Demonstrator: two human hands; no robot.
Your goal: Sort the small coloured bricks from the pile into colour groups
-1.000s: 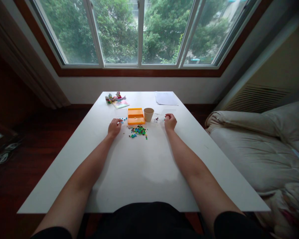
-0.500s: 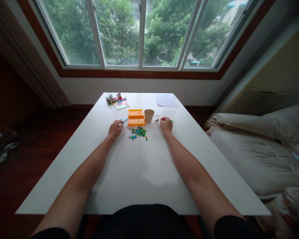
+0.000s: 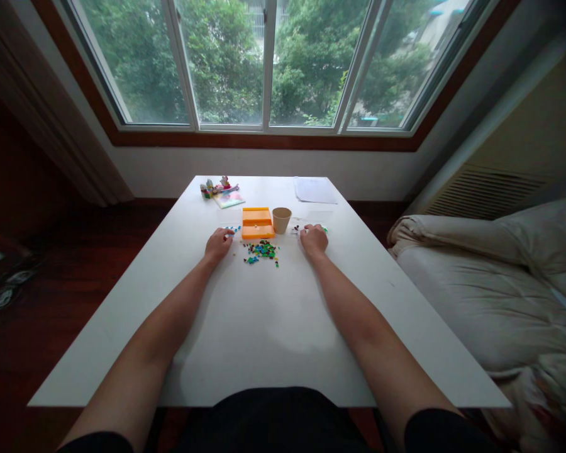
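My left hand [image 3: 218,243] rests on the table with its fingers curled together, beside small blue and white pieces [image 3: 234,229]. Whether anything sits between those fingers is too small to make out. On the other side, my right hand [image 3: 315,239] is bent with its fingertips down, near a few dark pieces [image 3: 296,228] and a bit of green. Its fingertips are closed, and what they hold, if anything, is hidden. Between the hands lies a loose pile of small green, blue, yellow and dark bricks [image 3: 264,249]. Behind the pile are an open orange box [image 3: 258,221] and a brown paper cup [image 3: 282,220].
Small brick figures [image 3: 214,187] and a pale booklet [image 3: 229,199] lie at the back left of the white table [image 3: 264,327]. White papers [image 3: 316,190] lie back right. A pale sofa [image 3: 453,283] stands on the right, a window beyond.
My right hand has shifted slightly to the left, towards the dark pieces. My left hand, the pile, the box and the cup look about the same.
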